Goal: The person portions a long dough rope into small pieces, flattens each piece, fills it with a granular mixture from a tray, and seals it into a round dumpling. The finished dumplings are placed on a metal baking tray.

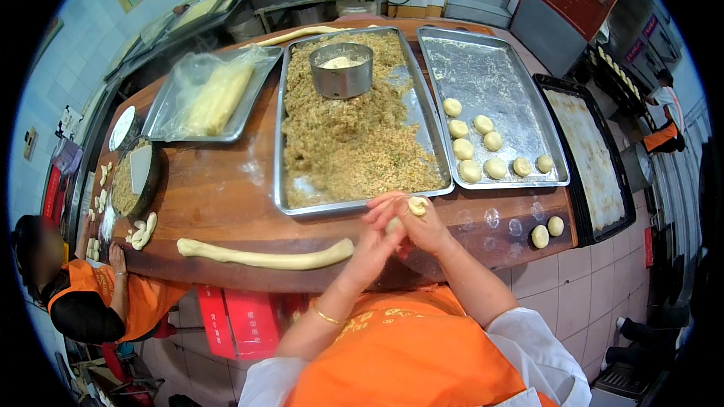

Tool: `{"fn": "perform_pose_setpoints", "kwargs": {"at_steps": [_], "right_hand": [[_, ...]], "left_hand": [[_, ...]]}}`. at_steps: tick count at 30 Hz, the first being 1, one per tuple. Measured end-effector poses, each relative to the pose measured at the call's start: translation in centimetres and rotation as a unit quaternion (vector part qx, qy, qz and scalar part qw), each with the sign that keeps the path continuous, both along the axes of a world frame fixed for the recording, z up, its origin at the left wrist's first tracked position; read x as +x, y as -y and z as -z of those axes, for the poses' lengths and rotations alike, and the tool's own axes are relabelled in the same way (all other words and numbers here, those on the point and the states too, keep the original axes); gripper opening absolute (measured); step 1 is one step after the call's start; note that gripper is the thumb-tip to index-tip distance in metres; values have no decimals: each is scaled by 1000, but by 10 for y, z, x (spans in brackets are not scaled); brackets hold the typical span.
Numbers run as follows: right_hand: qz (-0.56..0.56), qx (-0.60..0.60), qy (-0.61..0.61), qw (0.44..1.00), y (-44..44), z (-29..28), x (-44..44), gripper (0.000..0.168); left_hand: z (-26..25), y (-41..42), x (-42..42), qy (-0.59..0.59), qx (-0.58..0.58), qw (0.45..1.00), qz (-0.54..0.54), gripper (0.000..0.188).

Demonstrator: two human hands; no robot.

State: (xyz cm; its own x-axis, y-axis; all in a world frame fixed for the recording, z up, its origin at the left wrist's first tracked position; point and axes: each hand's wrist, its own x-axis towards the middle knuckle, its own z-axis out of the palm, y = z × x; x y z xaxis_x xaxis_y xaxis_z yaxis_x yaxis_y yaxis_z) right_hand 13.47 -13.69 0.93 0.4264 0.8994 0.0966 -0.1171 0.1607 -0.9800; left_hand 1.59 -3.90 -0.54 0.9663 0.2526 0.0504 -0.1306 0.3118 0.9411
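Note:
My left hand and my right hand are together just in front of the large metal tray of crumbly filling. Between them is a piece of pale dough, mostly hidden by the fingers. A small knob of dough sticks out at the top of my right hand. To the left, a long dough roll lies on the wooden table. Filled-looking dough balls sit in a second metal tray on the right, and two more dough balls rest near the table's right end.
A round metal tin stands in the filling. Bagged dough lies on a tray at the left, near a bowl of filling with a white scraper. A co-worker is at the left end. A black baking tray is at the right.

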Motion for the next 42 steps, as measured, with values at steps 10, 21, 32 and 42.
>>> {"fn": "perform_pose_setpoints", "kwargs": {"at_steps": [10, 21, 32, 42], "right_hand": [[40, -33, 39, 998, -1, -19, -9, 55], [-23, -105, -50, 993, 4, -20, -4, 55], [108, -80, 47, 990, -4, -6, -9, 36], [174, -173, 181, 952, 0, -9, 1, 23]], "left_hand": [[0, -10, -8, -75, -104, 991, 49, 49], [6, -18, -10, -70, -67, 993, 64, 47], [4, -2, -6, -93, -80, 992, -31, 41], [6, -2, 4, -59, -148, 984, -85, 34]]}}
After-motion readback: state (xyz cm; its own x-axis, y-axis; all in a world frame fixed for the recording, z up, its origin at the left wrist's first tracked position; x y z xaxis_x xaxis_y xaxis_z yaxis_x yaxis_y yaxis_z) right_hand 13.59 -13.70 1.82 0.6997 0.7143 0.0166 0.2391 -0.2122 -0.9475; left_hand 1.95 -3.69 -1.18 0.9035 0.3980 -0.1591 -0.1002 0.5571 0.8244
